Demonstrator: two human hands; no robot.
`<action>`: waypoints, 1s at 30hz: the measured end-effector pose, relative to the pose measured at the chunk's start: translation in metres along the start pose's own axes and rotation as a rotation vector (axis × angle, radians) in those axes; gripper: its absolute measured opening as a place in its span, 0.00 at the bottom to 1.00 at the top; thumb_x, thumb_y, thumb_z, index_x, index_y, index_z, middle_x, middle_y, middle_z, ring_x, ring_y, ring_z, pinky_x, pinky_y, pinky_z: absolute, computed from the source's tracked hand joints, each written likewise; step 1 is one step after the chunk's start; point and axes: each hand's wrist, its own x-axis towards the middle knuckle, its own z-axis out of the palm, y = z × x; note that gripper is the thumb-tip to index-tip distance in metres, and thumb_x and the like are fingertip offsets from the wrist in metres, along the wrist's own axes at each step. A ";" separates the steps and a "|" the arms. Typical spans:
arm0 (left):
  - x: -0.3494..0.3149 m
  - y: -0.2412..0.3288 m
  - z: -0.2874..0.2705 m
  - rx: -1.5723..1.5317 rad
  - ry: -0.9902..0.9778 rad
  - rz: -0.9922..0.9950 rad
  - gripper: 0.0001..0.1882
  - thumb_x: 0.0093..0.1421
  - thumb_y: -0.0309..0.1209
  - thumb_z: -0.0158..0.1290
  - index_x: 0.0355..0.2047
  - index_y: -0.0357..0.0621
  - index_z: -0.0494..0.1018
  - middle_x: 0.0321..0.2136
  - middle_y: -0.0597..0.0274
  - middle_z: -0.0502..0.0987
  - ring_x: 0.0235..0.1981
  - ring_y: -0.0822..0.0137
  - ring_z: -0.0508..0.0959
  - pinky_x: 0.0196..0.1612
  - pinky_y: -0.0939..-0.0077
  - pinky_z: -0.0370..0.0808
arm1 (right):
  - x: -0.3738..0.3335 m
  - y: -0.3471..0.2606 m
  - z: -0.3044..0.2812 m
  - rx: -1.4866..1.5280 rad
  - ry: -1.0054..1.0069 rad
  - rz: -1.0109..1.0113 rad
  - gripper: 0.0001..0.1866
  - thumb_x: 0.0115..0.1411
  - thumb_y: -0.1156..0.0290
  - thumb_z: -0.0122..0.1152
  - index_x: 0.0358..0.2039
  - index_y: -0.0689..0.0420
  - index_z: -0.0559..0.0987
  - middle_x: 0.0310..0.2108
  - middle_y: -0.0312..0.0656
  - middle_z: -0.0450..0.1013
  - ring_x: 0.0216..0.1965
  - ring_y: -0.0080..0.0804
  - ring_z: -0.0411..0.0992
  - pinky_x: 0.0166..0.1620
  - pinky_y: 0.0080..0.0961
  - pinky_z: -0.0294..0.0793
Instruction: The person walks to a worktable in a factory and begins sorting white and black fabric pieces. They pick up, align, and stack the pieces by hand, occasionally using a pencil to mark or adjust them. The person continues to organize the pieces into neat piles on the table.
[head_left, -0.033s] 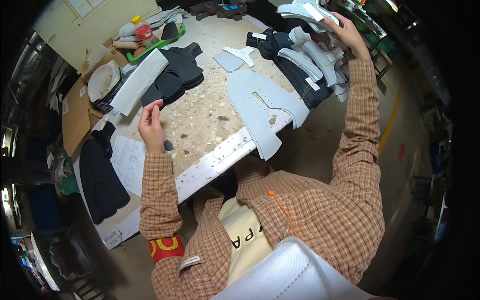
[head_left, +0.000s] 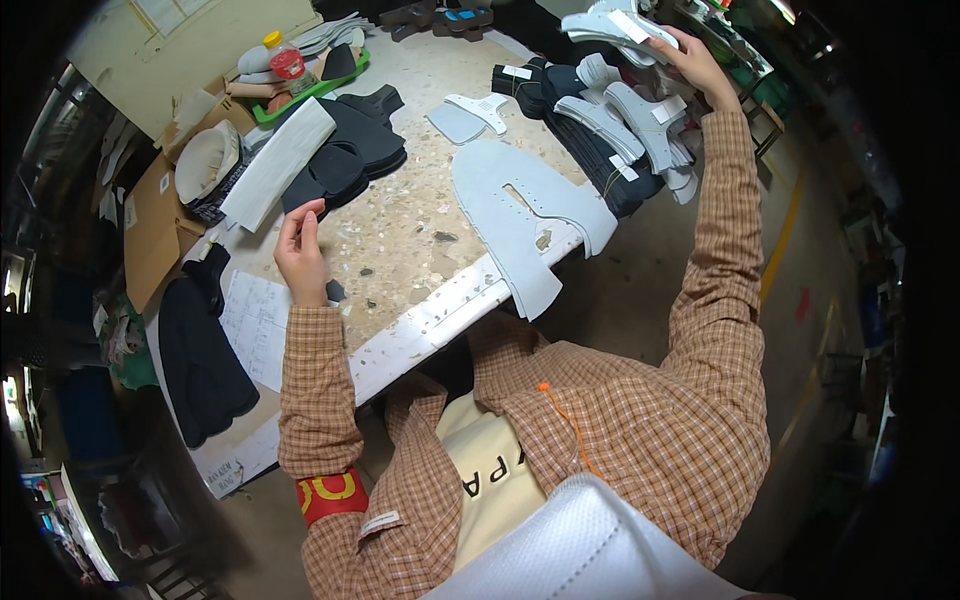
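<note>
At the far right, my right hand [head_left: 703, 72] grips a bundle of light grey cut pieces [head_left: 598, 26] with a white label on it. It is raised beside more labelled grey bundles [head_left: 645, 125], which lie over long black bundles [head_left: 560, 98] at the table's right edge. My left hand [head_left: 302, 262] rests over the table at the left, fingers loosely curled in, with nothing visible in them. Just beyond it lie black cut pieces [head_left: 365, 145] and a white strip [head_left: 280, 165]. Large light grey pieces [head_left: 490, 195] with slots and small holes overhang the table's front edge.
Smaller grey pieces [head_left: 460, 122] lie mid-table. At the back left are a green tray [head_left: 345, 82], a bottle with a yellow cap [head_left: 287, 65] and a cardboard box [head_left: 150, 230]. Black pieces [head_left: 200, 370] and a written sheet [head_left: 257, 325] lie at the near left.
My right hand and the grey bundle in it have shifted slightly to the right. My left hand has stayed almost where it was.
</note>
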 end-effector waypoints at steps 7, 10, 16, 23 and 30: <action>0.000 -0.012 -0.004 0.019 -0.004 -0.037 0.08 0.63 0.25 0.47 0.37 0.35 0.75 0.36 0.61 0.78 0.39 0.73 0.75 0.45 0.82 0.70 | 0.034 0.058 0.021 0.089 -0.466 0.261 0.21 0.63 0.51 0.48 0.50 0.48 0.73 0.35 0.36 0.73 0.30 0.21 0.69 0.33 0.21 0.70; 0.000 -0.017 -0.004 0.047 -0.016 -0.034 0.08 0.63 0.24 0.47 0.37 0.36 0.75 0.35 0.63 0.78 0.38 0.74 0.76 0.43 0.82 0.70 | 0.029 0.055 0.034 0.104 -0.387 0.309 0.13 0.63 0.60 0.50 0.45 0.49 0.75 0.26 0.26 0.69 0.22 0.12 0.60 0.23 0.13 0.60; 0.000 -0.014 -0.004 0.051 0.010 -0.029 0.09 0.63 0.25 0.46 0.37 0.34 0.75 0.35 0.62 0.78 0.37 0.74 0.76 0.42 0.82 0.70 | 0.046 0.064 0.015 -0.143 -0.401 0.094 0.19 0.59 0.57 0.57 0.49 0.52 0.75 0.42 0.43 0.74 0.43 0.33 0.73 0.43 0.31 0.73; 0.001 -0.016 -0.008 0.048 0.100 -0.035 0.08 0.63 0.25 0.47 0.38 0.35 0.75 0.36 0.62 0.77 0.37 0.73 0.76 0.42 0.82 0.70 | -0.033 -0.093 -0.011 0.145 -0.018 -0.136 0.21 0.58 0.70 0.57 0.52 0.61 0.70 0.38 0.40 0.75 0.35 0.20 0.71 0.38 0.19 0.73; 0.005 -0.027 -0.014 0.024 0.237 0.004 0.07 0.62 0.23 0.48 0.38 0.37 0.74 0.34 0.63 0.76 0.30 0.78 0.73 0.36 0.85 0.71 | -0.082 -0.217 0.095 0.687 -0.938 -1.014 0.27 0.55 0.60 0.58 0.52 0.62 0.71 0.46 0.46 0.73 0.44 0.33 0.73 0.39 0.26 0.71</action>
